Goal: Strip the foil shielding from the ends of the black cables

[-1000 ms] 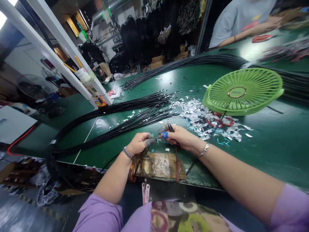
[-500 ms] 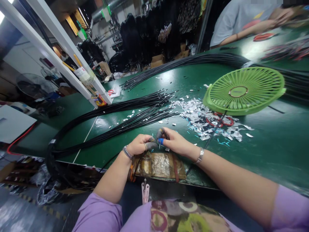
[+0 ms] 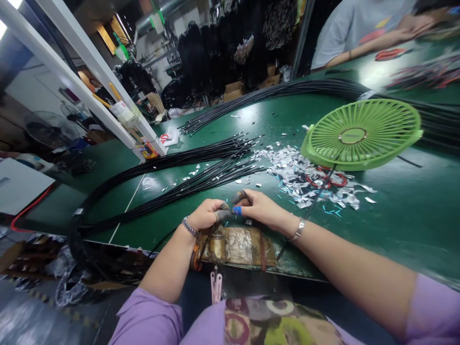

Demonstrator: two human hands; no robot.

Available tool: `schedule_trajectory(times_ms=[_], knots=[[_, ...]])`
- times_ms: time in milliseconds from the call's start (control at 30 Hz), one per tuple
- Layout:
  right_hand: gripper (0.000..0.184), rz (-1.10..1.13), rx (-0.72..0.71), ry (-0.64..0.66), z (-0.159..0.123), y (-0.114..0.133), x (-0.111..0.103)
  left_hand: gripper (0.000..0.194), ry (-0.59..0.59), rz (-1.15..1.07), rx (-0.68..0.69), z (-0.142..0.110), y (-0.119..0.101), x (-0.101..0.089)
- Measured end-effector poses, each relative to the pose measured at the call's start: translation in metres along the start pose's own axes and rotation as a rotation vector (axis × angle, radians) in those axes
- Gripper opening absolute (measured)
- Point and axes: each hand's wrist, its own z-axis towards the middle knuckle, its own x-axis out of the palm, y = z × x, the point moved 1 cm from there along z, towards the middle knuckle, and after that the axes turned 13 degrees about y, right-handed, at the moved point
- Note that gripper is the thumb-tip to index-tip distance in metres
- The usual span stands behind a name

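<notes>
My left hand (image 3: pixel 208 213) is closed in a pinch, grey coverings on its fingertips. A thin black cable (image 3: pixel 167 238) runs from the table edge behind my left wrist toward this hand; its end is hidden by the fingers. Just to the right, my right hand (image 3: pixel 260 209) has its thumb, wrapped in blue tape, and its grey-covered forefinger curved apart, with nothing visible between them. The thumb tip is close to the left fingertips. Below both hands lies a tape-wrapped brown block (image 3: pixel 242 245) at the table edge.
Bundled black cables (image 3: pixel 201 179) lie across the green table (image 3: pixel 406 211). A green fan (image 3: pixel 362 134) stands right of them, beside white and blue scraps (image 3: pixel 298 179) and red-handled scissors (image 3: pixel 339 179). Orange-handled scissors (image 3: pixel 196 257) are by the block. A co-worker (image 3: pixel 359 33) sits opposite.
My right thumb and forefinger have parted a little, and the thumb has shifted slightly left. My left hand stays nearly where it was.
</notes>
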Motion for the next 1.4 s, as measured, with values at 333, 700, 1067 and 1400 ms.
schedule_trajectory(times_ms=[333, 700, 1067, 1400], knots=[[0.027, 0.047, -0.102, -0.191, 0.005, -0.006, -0.008, 0.051, -0.013, -0.146, -0.031, 0.000, 0.007, -0.002], [0.040, -0.753, -0.532, 0.160, -0.006, -0.001, -0.015, 0.056, -0.012, -0.307, -0.048, -0.004, 0.005, -0.002], [0.016, -0.495, -0.415, 0.172, -0.010, 0.004, -0.017, 0.054, 0.039, -0.287, -0.045, -0.003, 0.004, -0.002], [0.028, -0.023, -0.145, 0.100, 0.003, -0.009, -0.001, 0.056, 0.034, -0.186, -0.089, -0.002, 0.008, -0.003]])
